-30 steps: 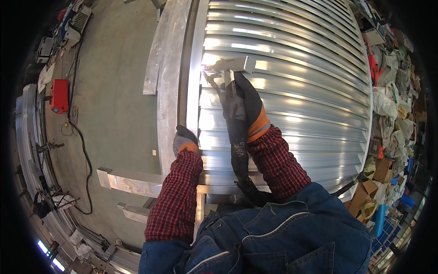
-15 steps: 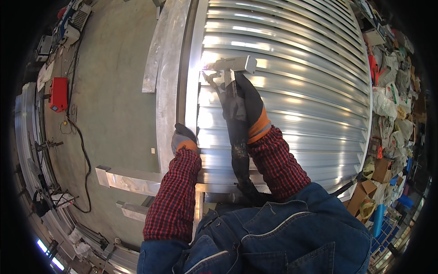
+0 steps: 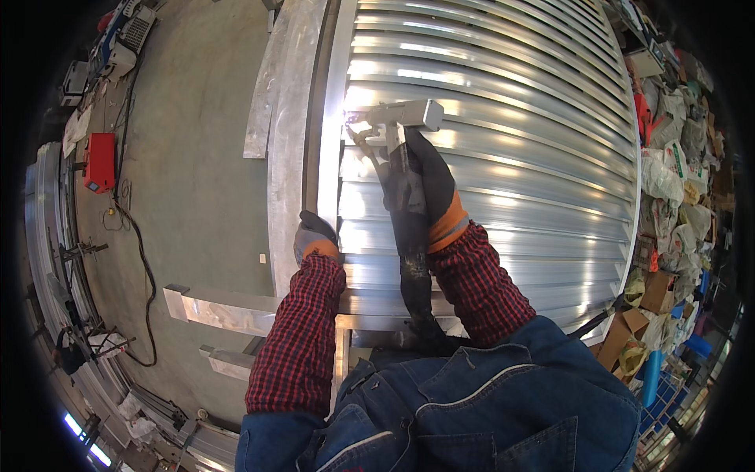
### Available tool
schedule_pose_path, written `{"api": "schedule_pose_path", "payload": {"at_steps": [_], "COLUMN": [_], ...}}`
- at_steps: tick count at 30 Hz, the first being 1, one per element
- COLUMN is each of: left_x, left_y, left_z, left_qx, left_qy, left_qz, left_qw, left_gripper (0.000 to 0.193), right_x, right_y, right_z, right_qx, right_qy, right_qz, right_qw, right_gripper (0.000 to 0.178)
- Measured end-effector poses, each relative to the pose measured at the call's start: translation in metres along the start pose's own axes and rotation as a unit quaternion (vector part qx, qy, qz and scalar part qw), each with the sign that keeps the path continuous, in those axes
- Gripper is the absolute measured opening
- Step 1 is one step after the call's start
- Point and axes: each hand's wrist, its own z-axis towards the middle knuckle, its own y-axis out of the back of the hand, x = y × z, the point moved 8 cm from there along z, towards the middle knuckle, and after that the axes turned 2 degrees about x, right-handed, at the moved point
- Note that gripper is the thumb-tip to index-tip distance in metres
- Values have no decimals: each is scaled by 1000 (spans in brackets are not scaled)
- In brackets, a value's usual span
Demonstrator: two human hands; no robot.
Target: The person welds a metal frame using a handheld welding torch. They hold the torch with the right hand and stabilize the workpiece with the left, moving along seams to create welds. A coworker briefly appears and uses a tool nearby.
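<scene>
- Clock hours are read from the middle of the view, with 12 at the top edge.
- The right hand [image 3: 438,181], in a black and orange glove, is at about half past one, closed around the handle of a grey handheld torch [image 3: 405,116]; its fingertips are mostly hidden.
- The torch lies near 12 o'clock above a slatted metal panel [image 3: 511,185], its nozzle pointing toward 9 and a small bright glow at its tip, beside the panel's pale side rail [image 3: 334,145].
- A dark hose [image 3: 413,271] runs from the handle toward 6 o'clock, to the person's blue workwear [image 3: 503,393].
- The left hand [image 3: 314,236], gloved alike, is at 9 o'clock, partly curled over the side rail; whether it grips firmly I cannot tell.
- Metal bars [image 3: 228,311] lie at 8 o'clock.
- A red box-shaped unit [image 3: 100,161] stands between 9 and 10.
- Bags [image 3: 668,169] and cardboard [image 3: 659,293] pile up between 2 and 4.
</scene>
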Motion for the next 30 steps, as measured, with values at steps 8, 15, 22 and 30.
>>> {"api": "schedule_pose_path", "payload": {"at_steps": [8, 15, 22, 30], "left_x": [-2, 4, 8, 5], "left_y": [-1, -3, -9, -7], "left_z": [-3, 3, 14, 14], "left_qx": [0, 14, -18, -39], "left_qy": [12, 8, -18, -45], "left_qz": [16, 14, 28, 43], "left_qw": [1000, 1000, 999, 997], "left_gripper": [84, 85, 86, 86], "right_x": [0, -4, -2, -3], "right_y": [-1, 1, -4, -13], "right_z": [-6, -10, -17, -29], "right_qx": [15, 26, 17, 20], "right_qy": [-1, -13, -1, -25], "right_qz": [-18, -14, 18, 50], "right_qw": [1000, 999, 1000, 998], "right_gripper": [43, 41, 36, 33]}}
